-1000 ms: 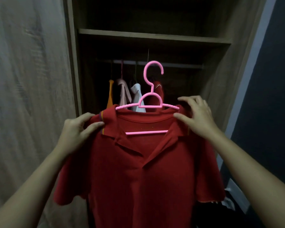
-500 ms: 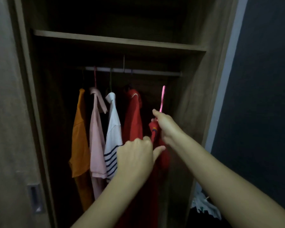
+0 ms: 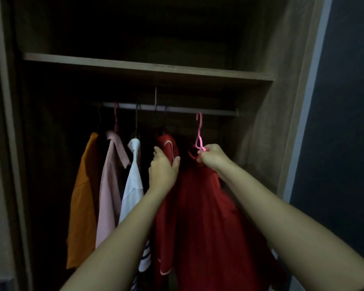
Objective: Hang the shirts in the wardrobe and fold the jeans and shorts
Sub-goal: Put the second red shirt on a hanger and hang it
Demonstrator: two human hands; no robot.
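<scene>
A red polo shirt (image 3: 206,217) hangs from a pink hanger (image 3: 199,133) that my right hand (image 3: 212,157) grips at its neck. The hanger's hook sits at the height of the metal rail (image 3: 177,109), just in front of it; I cannot tell whether it is over the rail. My left hand (image 3: 163,171) rests, fingers apart, against another red shirt with white piping (image 3: 166,206) that hangs on the rail just left of the polo shirt.
An orange shirt (image 3: 82,196), a pink shirt (image 3: 109,185) and a white striped shirt (image 3: 132,185) hang further left. A wooden shelf (image 3: 147,68) runs above the rail. The wardrobe's side wall (image 3: 267,122) is close on the right.
My right hand has lifted the pink hanger with the red polo shirt up to the rail. My left hand has moved up onto the neighbouring red shirt. The view has moved closer.
</scene>
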